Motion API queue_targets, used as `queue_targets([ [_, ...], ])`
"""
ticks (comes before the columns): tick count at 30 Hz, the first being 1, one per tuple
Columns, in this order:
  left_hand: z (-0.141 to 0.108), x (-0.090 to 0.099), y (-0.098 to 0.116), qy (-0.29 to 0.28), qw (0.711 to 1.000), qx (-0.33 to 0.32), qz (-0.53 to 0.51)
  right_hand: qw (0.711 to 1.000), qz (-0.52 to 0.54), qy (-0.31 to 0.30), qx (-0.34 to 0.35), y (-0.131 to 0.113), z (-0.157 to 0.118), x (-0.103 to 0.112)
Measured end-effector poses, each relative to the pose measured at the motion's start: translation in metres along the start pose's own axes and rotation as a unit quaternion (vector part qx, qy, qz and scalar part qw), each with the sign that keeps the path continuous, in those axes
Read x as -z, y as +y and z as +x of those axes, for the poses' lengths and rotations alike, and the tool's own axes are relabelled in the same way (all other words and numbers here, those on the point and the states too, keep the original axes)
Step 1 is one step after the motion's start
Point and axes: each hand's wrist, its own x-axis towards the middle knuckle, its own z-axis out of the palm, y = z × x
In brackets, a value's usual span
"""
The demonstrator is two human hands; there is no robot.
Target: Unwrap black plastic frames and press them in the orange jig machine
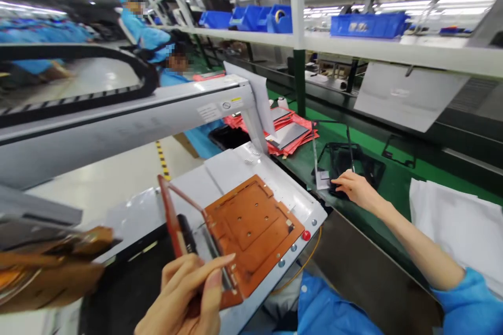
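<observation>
Okay so my right hand (356, 189) had a thin frame (349, 146) pinched over the green bench (375, 149); my left hand (188, 293) was curled by the orange fixture (255, 230), couldn't tell if gripping.

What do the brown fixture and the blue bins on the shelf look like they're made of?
Fixture: probably matte phenolic or similar laminate board, judging by its flat brown faces and crisp machined recesses; coated metal isn't ruled out.

Bins: likely smooth, slightly glossy plastic, from the uniform blue and molded-looking shapes.
</observation>
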Motion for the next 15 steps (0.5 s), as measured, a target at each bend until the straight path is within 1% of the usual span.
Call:
queue_targets([
  [2,0.004,-0.001,0.004,0.009,1.0,-0.014,-0.009,0.995,0.037,-0.026,0.086,-0.052,0.005,-0.022],
  [4,0.006,-0.002,0.006,0.029,1.0,-0.002,-0.01,0.981,0.07,-0.066,0.168,-0.101,0.01,-0.047],
  [6,0.006,-0.004,0.006,0.041,0.999,-0.002,-0.009,0.964,0.084,-0.101,0.231,-0.137,0.016,-0.075],
  [7,0.005,-0.004,0.006,0.042,0.999,-0.005,-0.009,0.958,0.085,-0.111,0.249,-0.149,0.018,-0.088],
  [9,0.004,-0.003,0.005,0.04,0.999,-0.009,-0.009,0.954,0.088,-0.117,0.262,-0.162,0.022,-0.111],
  [11,0.003,-0.001,0.005,0.039,0.999,-0.008,-0.01,0.954,0.099,-0.119,0.259,-0.166,0.024,-0.125],
  [13,0.002,0.0,0.005,0.044,0.999,-0.007,-0.009,0.953,0.107,-0.12,0.256,-0.166,0.022,-0.13],
  [15,0.002,0.0,0.005,0.045,0.999,-0.007,-0.007,0.952,0.106,-0.118,0.263,-0.165,0.02,-0.128],
])
